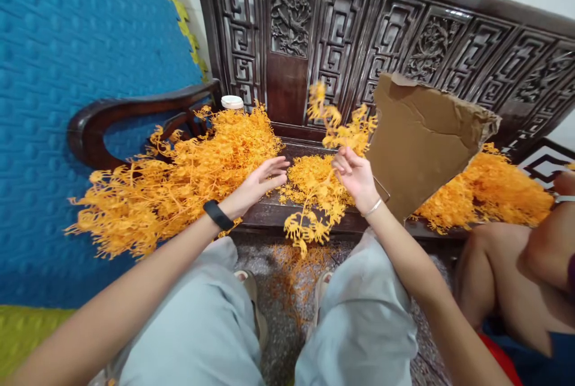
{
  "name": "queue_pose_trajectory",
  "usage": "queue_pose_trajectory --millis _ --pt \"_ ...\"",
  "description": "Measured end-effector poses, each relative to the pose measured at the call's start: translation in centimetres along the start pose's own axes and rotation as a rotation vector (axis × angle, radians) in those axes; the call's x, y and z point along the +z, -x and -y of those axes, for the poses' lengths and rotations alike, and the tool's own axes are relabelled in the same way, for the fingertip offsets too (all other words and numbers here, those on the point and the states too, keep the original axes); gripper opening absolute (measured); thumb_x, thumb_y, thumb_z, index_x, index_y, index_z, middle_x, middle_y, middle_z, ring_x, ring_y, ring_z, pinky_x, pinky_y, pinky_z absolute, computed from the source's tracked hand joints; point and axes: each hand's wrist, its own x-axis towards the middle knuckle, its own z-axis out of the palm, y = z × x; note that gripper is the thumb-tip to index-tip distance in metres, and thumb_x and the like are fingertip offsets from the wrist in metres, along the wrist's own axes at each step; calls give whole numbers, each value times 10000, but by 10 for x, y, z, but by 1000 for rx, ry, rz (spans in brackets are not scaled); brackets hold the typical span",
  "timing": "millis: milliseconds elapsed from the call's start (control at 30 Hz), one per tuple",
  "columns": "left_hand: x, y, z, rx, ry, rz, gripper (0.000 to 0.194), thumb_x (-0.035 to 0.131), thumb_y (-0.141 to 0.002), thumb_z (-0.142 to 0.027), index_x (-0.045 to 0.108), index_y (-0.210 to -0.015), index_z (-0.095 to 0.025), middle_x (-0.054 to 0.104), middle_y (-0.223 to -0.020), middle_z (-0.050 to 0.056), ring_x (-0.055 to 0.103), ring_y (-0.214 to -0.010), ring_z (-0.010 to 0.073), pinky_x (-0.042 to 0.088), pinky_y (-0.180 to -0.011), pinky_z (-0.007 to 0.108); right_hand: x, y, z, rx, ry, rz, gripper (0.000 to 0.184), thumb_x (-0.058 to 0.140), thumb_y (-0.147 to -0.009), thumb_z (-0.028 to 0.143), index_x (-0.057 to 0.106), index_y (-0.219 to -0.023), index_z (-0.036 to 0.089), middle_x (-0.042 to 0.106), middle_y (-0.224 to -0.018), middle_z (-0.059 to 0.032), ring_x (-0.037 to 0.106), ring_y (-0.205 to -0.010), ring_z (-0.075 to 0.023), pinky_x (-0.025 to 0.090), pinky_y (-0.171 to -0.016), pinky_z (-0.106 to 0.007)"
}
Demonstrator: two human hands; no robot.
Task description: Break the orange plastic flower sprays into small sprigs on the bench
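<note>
My right hand (354, 175) is closed around the stem of an orange plastic sprig (341, 128) that rises above it. My left hand (260, 182) is open, fingers stretched out, beside a big heap of orange plastic sprigs (179, 176) on the dark wooden bench (269, 212). A smaller pile of the same orange sprigs (314, 185) lies between my hands and hangs over the bench edge. A black band sits on my left wrist, a thin bracelet on my right.
A torn cardboard sheet (417, 140) stands to the right, with another orange heap (494, 191) behind it. Another person's bare legs and arm (516, 272) are at the far right. A white cup lid (232, 102) sits by the armrest. Orange bits litter the floor (291, 278).
</note>
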Motion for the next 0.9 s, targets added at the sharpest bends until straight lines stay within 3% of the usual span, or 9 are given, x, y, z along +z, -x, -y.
queue_pose_trajectory --millis 133,267,367,500,600,667,767,833,900 --pt "2 2 -3 95 54 26 597 706 -669 -415 519 -1214 -260 543 -1293 78 483 -1189 240 358 -1006 425 10 6 -26 168 61 112 208 435 -833 140 559 -671 179 423 -491 55 165 -375 -55 299 -431 -210" --pt "4 6 -16 233 167 -176 355 643 -737 -431 642 -1026 -226 658 -1110 58 565 -1091 201 391 -980 369 19 11 -45 321 57 183 166 486 -796 146 537 -641 175 578 -607 19 350 -419 -52 386 -498 -204" --pt "6 8 -23 207 208 -310 298 625 -728 -483 667 -790 -195 700 -914 52 629 -934 181 452 -888 342 20 13 -59 463 44 243 143 492 -787 146 562 -665 168 627 -666 -15 537 -588 -83 457 -638 -223" --pt "9 12 -27 141 195 -367 303 668 -669 -490 632 -715 -192 680 -772 21 637 -788 153 486 -745 292 11 11 -73 595 182 347 119 535 -791 233 625 -760 161 674 -772 -44 609 -761 -117 462 -833 -284" --pt "11 18 -28 141 152 -340 274 677 -675 -452 620 -674 -184 646 -691 0 606 -627 122 467 -612 258 0 8 -69 519 472 476 168 633 -744 336 652 -784 174 682 -824 -33 608 -825 -127 448 -870 -295" --pt "14 22 -29 140 135 -293 236 674 -692 -412 623 -660 -184 626 -655 -13 575 -555 106 449 -562 252 -10 5 -59 479 738 655 224 673 -712 374 670 -791 165 684 -835 -30 605 -835 -130 441 -872 -292" --pt "21 27 -29 125 82 -250 196 670 -704 -373 641 -664 -183 641 -670 -9 584 -609 111 453 -597 244 -25 1 -40 540 991 921 292 709 -673 379 678 -839 141 689 -853 -38 615 -812 -135 455 -833 -292" --pt "25 28 -28 95 40 -239 203 669 -704 -377 650 -692 -176 671 -727 9 596 -674 120 456 -631 239 -32 -1 -31 579 1070 953 331 724 -655 367 673 -876 126 693 -846 -48 625 -784 -139 473 -778 -286" --pt "28 28 -27 48 31 -205 223 679 -690 -379 648 -763 -171 684 -765 19 592 -667 118 453 -624 237 -35 -2 -26 492 1125 860 320 702 -682 374 670 -879 123 690 -830 -52 624 -760 -134 478 -751 -281"
